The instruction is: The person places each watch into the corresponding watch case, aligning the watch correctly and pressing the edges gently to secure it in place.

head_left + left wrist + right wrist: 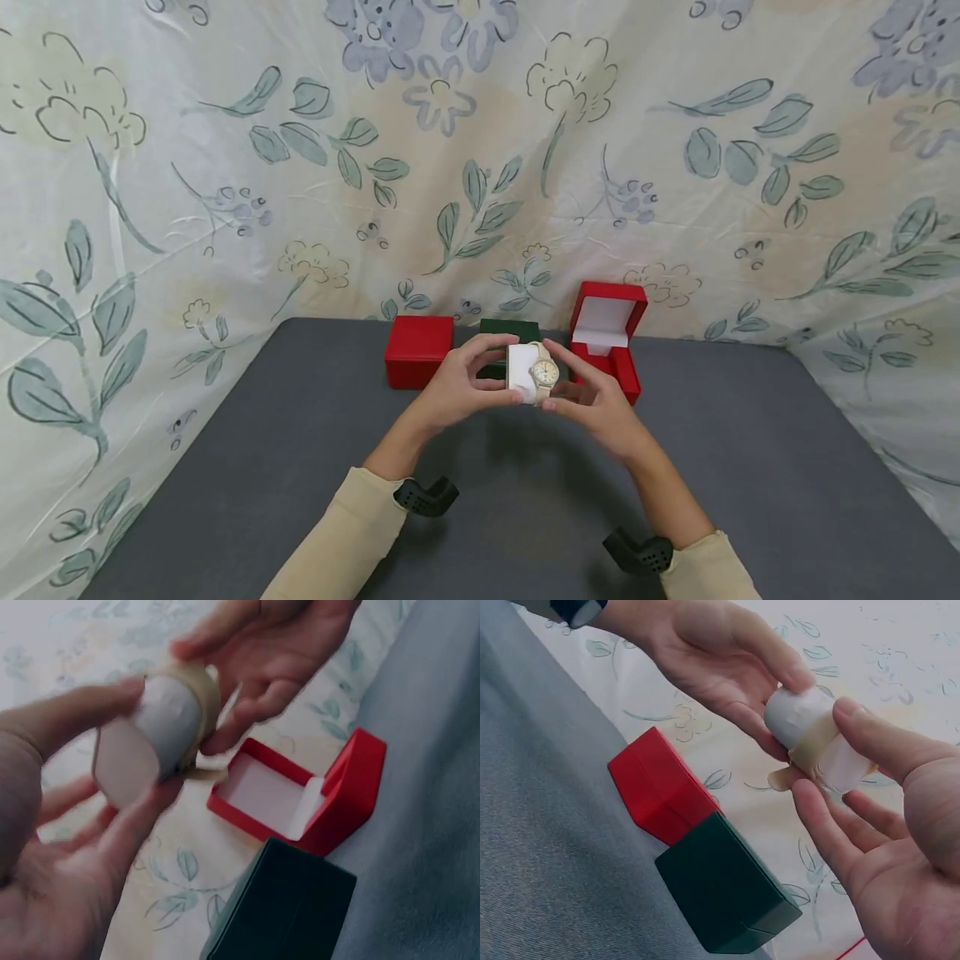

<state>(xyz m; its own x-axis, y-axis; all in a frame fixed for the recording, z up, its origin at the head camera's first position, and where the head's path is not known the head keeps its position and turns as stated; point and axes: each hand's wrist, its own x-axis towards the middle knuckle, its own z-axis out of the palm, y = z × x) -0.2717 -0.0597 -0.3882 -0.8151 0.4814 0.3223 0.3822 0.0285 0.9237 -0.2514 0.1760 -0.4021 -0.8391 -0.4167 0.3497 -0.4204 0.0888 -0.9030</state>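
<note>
Above the table, a wristwatch [545, 372] with a cream strap and round pale dial sits around a white watch pillow [522, 372]. My left hand [467, 379] pinches the pillow's left end between thumb and fingers. From the other side, my right hand [600, 402] grips the watch, fingertips at the top and bottom of its strap. The left wrist view shows the pillow [169, 709] from its flat end, the strap [202, 694] wrapped around the far part. In the right wrist view, a loose strap end [781, 778] sticks out below the pillow; the dial is hidden there.
A closed red box [418, 352] stands at the table's back left. Beside it is a dark green box [510, 331], partly behind my hands. An open red box [609, 312] with a white-lined lid stands to the right. Floral fabric [480, 167] hangs behind the grey table [300, 467].
</note>
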